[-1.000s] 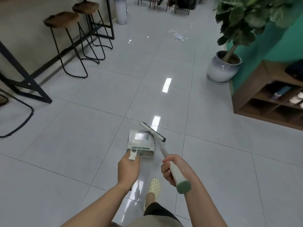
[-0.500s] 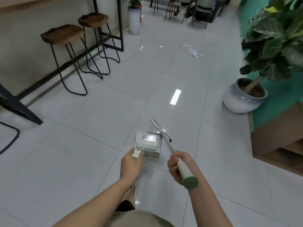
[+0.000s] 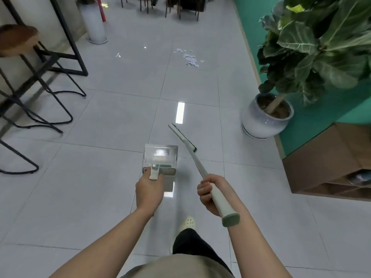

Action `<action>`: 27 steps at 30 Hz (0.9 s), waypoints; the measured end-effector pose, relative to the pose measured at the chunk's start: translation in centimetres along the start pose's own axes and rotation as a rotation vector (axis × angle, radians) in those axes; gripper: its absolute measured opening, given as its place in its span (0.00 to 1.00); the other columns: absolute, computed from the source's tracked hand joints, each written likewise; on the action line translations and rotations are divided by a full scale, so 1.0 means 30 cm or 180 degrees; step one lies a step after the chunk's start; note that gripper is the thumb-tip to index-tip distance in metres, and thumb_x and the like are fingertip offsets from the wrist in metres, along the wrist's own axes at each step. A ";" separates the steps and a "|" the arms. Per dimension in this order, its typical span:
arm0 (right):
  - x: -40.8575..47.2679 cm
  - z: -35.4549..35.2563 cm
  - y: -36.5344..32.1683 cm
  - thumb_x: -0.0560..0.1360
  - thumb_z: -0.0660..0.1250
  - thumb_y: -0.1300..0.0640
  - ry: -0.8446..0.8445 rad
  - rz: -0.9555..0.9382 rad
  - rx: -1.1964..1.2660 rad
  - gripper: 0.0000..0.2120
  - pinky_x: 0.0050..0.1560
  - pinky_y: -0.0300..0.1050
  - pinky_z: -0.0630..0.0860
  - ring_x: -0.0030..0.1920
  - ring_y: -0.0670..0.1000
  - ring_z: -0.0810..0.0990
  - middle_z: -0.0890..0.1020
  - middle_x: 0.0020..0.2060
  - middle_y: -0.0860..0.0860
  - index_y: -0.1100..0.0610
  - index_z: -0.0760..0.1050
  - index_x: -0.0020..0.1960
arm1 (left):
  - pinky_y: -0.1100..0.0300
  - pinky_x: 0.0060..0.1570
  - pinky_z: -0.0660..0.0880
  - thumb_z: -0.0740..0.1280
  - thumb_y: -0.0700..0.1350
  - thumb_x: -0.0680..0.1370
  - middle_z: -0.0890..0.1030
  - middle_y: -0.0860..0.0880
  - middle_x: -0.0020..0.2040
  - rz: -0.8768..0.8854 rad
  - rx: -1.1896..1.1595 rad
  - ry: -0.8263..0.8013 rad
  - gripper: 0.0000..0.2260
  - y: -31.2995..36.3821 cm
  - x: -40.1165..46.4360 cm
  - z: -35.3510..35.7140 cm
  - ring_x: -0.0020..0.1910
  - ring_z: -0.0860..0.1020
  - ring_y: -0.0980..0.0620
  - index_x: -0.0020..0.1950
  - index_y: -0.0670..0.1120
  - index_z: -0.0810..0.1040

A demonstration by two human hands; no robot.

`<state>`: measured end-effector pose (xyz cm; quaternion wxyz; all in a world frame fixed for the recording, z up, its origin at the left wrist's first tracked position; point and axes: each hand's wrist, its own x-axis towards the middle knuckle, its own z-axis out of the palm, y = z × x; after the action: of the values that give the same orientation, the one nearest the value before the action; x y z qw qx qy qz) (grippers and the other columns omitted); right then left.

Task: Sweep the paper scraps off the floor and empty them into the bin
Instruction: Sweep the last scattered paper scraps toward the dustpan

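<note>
The paper scraps point(image 3: 190, 59) lie in a loose heap on the glossy tiled floor point(image 3: 112, 117), well ahead of the person and left of the potted plant point(image 3: 267, 115). The left hand point(image 3: 149, 190) grips the handle of a pale dustpan point(image 3: 160, 159) held low over the tiles. The right hand point(image 3: 210, 194) is curled round the broom point(image 3: 185, 140) handle, brush head angled forward.
</note>
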<state>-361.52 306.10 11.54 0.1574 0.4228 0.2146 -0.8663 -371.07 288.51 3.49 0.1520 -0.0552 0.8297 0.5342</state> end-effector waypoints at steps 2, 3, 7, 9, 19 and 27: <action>0.114 0.053 -0.176 0.70 0.59 0.65 0.0030 0.0053 0.0001 0.10 0.17 0.34 0.64 0.19 0.44 0.66 0.65 0.23 0.47 0.55 0.64 0.32 | 0.60 0.31 0.69 0.66 0.49 0.81 0.79 0.51 0.35 0.0002 -0.0078 0.0037 0.04 0.063 0.162 0.091 0.32 0.74 0.52 0.49 0.54 0.81; 0.176 0.077 -0.270 0.71 0.58 0.65 0.0062 0.0073 -0.0018 0.11 0.17 0.34 0.64 0.19 0.44 0.66 0.65 0.23 0.47 0.55 0.64 0.32 | 0.60 0.30 0.69 0.66 0.49 0.81 0.79 0.51 0.35 0.0022 -0.0087 0.0048 0.04 0.099 0.245 0.139 0.31 0.73 0.53 0.51 0.55 0.81; 0.396 0.164 -0.678 0.73 0.57 0.64 0.0085 0.0148 -0.0088 0.12 0.18 0.33 0.65 0.19 0.44 0.66 0.66 0.22 0.48 0.55 0.64 0.32 | 0.60 0.30 0.68 0.66 0.48 0.81 0.78 0.51 0.33 0.0042 0.0014 -0.0031 0.05 0.295 0.595 0.322 0.29 0.71 0.54 0.49 0.52 0.81; 0.468 0.214 -0.890 0.74 0.57 0.64 0.0094 0.0220 -0.0126 0.12 0.18 0.33 0.65 0.18 0.44 0.66 0.66 0.22 0.48 0.55 0.64 0.32 | 0.59 0.31 0.67 0.66 0.46 0.80 0.77 0.51 0.32 -0.0041 0.0002 -0.0014 0.06 0.421 0.763 0.403 0.31 0.71 0.52 0.44 0.50 0.80; 0.848 0.418 -1.688 0.71 0.61 0.67 0.0720 -0.0202 -0.1023 0.04 0.21 0.37 0.68 0.23 0.49 0.70 0.72 0.26 0.54 0.60 0.69 0.38 | 0.59 0.31 0.68 0.68 0.46 0.80 0.78 0.53 0.31 -0.0225 -0.0189 0.0008 0.07 0.872 1.455 0.788 0.30 0.72 0.52 0.42 0.50 0.80; 1.239 0.525 -2.426 0.70 0.63 0.66 0.1207 -0.0377 -0.1119 0.03 0.21 0.37 0.68 0.23 0.49 0.69 0.72 0.26 0.54 0.62 0.72 0.38 | 0.53 0.37 0.77 0.66 0.47 0.78 0.84 0.46 0.43 -0.0603 -0.0157 -0.0118 0.08 1.204 2.263 1.194 0.41 0.81 0.43 0.54 0.48 0.82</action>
<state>-427.07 357.23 7.83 0.1344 0.5304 0.4119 -0.7287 -437.68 340.95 0.07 0.2157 -0.1272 0.8044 0.5387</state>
